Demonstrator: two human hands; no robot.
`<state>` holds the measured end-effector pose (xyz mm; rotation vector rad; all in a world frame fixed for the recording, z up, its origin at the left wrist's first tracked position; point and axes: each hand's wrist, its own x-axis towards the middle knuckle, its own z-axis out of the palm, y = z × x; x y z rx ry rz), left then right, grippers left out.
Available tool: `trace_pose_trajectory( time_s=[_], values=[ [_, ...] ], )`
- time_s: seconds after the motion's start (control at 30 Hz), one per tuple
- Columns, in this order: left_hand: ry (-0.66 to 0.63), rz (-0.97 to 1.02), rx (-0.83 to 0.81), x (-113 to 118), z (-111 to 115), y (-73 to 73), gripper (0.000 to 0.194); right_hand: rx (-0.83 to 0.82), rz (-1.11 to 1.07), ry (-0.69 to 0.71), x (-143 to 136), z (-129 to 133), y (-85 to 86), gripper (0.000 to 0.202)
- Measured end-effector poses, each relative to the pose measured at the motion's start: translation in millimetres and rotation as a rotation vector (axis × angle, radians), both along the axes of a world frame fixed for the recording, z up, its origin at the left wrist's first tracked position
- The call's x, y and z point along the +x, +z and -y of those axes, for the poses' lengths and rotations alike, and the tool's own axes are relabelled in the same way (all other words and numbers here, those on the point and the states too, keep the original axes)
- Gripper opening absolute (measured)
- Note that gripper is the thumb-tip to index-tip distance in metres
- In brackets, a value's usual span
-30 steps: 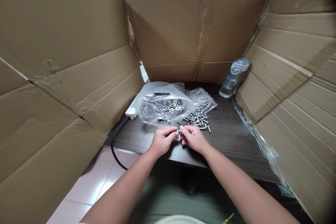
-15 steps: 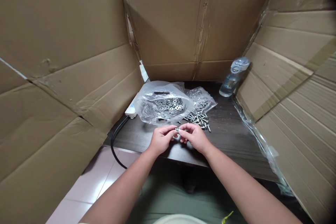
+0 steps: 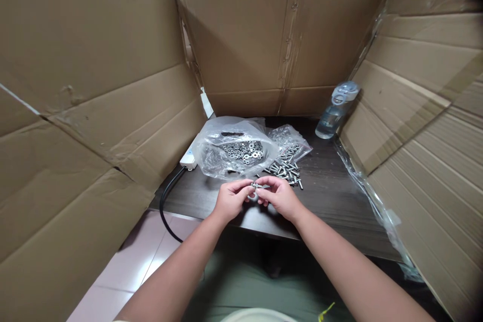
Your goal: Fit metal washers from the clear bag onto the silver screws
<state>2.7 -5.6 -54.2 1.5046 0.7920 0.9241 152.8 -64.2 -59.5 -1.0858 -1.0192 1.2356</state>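
Hands (image 3: 231,201) pinching a small metal fastener (image 3: 255,185), plastic bag (image 3: 207,160) of washers (image 3: 247,153) beyond, loose bolts (image 3: 283,168) beside it

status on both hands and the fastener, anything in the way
Left hand and right hand pinching small metal fastener. Plastic bag of washers and loose bolts just beyond. Neither blocking the hands.

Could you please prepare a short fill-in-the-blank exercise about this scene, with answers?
The left hand and right hand hold small hardware made of ____.
In this view, the bottle is to the ____ of the plastic bags.
The cable is ____ in colour.
Behind the bags stands a wall of ____.
Answers: metal; right; black; cardboard.
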Motion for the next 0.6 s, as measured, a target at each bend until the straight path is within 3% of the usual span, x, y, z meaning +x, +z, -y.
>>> trace_pose_trajectory(
  time_s=[0.13, 0.3, 0.43, 0.6],
  values=[
    [-0.009, -0.02, 0.017, -0.3, 0.3, 0.5, 0.02, -0.03, 0.067, 0.015, -2.0, -2.3, -1.0, 0.031],
    [-0.024, -0.037, 0.008, 0.9, 1.0, 0.6, 0.021, -0.098, 0.058, -0.038, -2.1, -6.2, -5.7, 0.049],
    [0.052, 0.014, -0.061, 2.0, 1.8, 2.7, 0.024, -0.056, -0.036, -0.057, -0.2, -3.4, -3.6, 0.037],
    [0.035, 0.028, -0.081, 0.8, 1.5, 4.6, 0.025, 0.029, 0.014, -0.041, -1.9, -0.3, 1.4, 0.033]
  ],
)
